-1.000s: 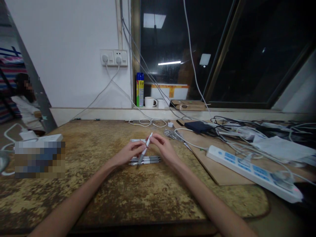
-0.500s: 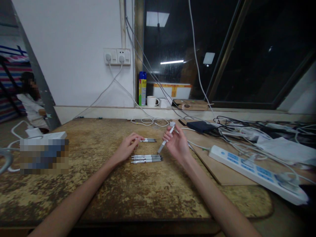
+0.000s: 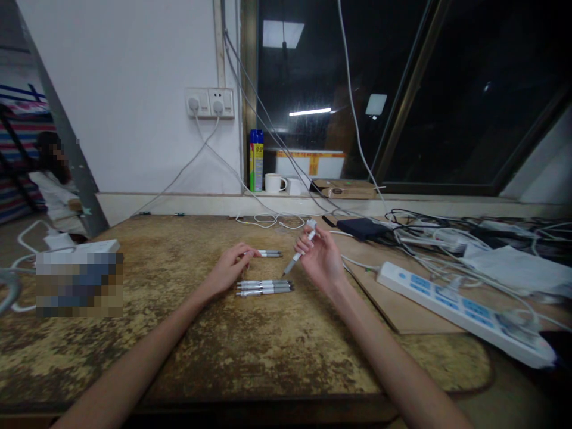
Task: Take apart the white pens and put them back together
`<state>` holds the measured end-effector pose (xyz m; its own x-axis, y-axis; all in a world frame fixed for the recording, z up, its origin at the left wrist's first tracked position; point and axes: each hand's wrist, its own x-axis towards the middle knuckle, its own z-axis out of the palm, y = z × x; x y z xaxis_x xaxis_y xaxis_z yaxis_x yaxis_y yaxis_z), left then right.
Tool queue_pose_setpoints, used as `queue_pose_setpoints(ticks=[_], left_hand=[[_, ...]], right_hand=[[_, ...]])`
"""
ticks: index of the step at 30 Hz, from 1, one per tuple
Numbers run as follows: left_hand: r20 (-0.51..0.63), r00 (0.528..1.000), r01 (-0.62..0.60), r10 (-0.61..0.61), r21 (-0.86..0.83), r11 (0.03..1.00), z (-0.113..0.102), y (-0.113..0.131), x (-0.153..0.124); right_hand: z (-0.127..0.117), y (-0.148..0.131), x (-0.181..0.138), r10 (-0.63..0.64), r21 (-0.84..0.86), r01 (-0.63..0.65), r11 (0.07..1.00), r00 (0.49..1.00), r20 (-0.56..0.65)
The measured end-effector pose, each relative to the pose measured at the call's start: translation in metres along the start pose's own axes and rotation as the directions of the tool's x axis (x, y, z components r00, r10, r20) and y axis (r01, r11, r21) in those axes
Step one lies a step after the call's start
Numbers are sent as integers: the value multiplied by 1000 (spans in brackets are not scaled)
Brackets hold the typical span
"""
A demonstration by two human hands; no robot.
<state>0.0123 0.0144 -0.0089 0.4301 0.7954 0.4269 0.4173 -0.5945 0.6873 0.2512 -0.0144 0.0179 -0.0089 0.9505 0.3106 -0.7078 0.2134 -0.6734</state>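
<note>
Between the fingers of my right hand (image 3: 319,256) is a white and grey pen (image 3: 298,255), tilted with its grey tip pointing down and left, off the table. My left hand (image 3: 230,268) has its thumb and fingers closed at the left end of another white and grey pen (image 3: 270,254), which lies flat on the table. Its left end is hidden by the fingertips. Just nearer to me, several similar pens (image 3: 263,288) lie side by side in a row, their grey ends to the right.
The worn wooden table (image 3: 250,351) carries a white power strip (image 3: 465,313) at right, on a brown board (image 3: 402,304). Tangled cables (image 3: 429,232) and a dark box (image 3: 361,229) lie behind. A spray can (image 3: 256,161) and mug (image 3: 274,183) stand on the sill. A person (image 3: 56,185) is at far left.
Both hands stay almost in place, with the pen still in my right hand. The whole view has shifted very slightly.
</note>
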Motion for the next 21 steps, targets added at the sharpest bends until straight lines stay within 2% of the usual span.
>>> queue_pose_setpoints(ticks=[6,11,21], left_hand=[[10,1000,18,-18,0,1000,-1,-1,1],[15,999,33,-33,-8,999,-1,-1,0],[18,999,34,-34,7,999,-2,0,1]], right_hand=[[-2,-1,0,-14,-8,14,1000,999,36],[-2,-2,0,-9,64,8,998,1000,24],[-1,-4,0,4,103,-3,995,1000,-10]])
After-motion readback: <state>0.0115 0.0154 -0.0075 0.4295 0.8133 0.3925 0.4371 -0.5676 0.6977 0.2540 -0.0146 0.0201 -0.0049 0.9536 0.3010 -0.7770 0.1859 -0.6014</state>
